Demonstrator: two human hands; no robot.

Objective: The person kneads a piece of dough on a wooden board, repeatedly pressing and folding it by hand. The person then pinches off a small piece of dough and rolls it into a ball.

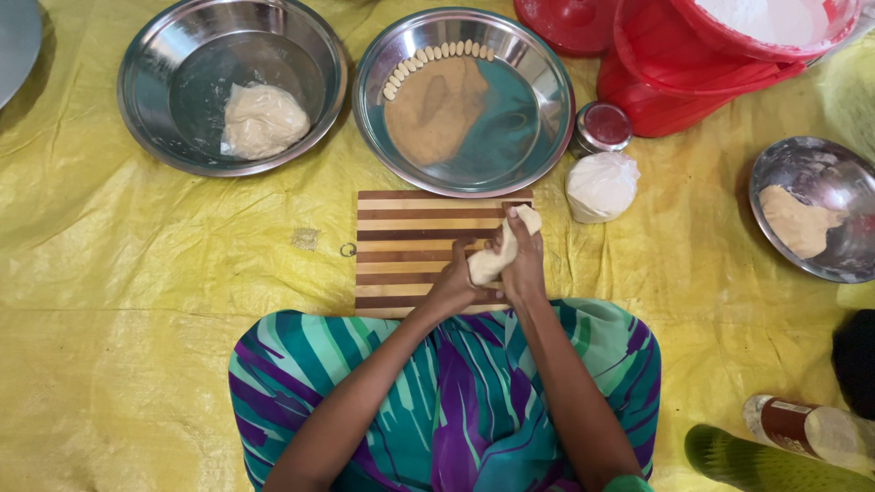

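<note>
Head view | both hands, left hand (453,281); right hand (523,264), grip dough roll (497,257) | over striped board (401,241)

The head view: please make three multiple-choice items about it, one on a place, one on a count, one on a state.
1. Where is the dough roll?
A. between both hands, above the striped board
B. in the left bowl
C. on the yellow sheet

2. How many steel bowls or plates show fully or nearly so?
A. one
B. three
C. six

3. What lies in the middle plate?
A. only water
B. nothing
C. a brown flat mass and a row of small pale pieces

Answers:
1 A, the left hand and right hand press the roll between them over the board.
2 B, the left bowl, the middle plate and the right bowl.
3 C, the brown mass lies below the curved row of pieces.
</note>
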